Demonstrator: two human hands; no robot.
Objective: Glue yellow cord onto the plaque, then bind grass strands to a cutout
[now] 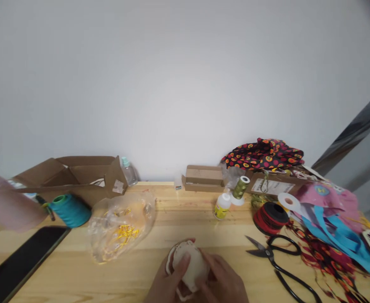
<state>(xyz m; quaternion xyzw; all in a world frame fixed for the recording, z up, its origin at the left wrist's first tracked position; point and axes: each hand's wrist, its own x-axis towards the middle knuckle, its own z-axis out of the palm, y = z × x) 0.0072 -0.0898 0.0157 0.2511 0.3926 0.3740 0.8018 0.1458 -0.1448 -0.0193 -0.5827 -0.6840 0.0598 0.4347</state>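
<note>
Two bare hands are recorded nearest the camera, at the lower middle of the head view: the left hand (165, 283) and the right hand (224, 280). A padded cream piece (194, 266) is held between them, low over the wooden counter (147, 269); whether it touches the wood cannot be told. A thin pale band (170, 263) is seen along its edge.

Grip on both sides is closed around the piece. Its face is partly covered by the left hand's fingers (181, 266), and its right side is cupped by the right hand's fingers (210, 264). Its long axis is directed away from the body, slightly tilted. The left hand is judged the nearer to its face.

Black-handled shears (275, 256) are laid open to the right, and a red-and-black ribbon roll (270, 218) is placed beyond them. A glue bottle (222, 207) and an olive thread cone (240, 188) are stood further back. To the left, a clear plastic bag (122, 227) holding yellow cords is laid flat, with a teal thread cone (70, 211) beside it. A black tablet (21, 263) is lying along the left edge. Blue ribbons (336, 237) and pink fabric (328, 201) are heaped at far right.
</note>
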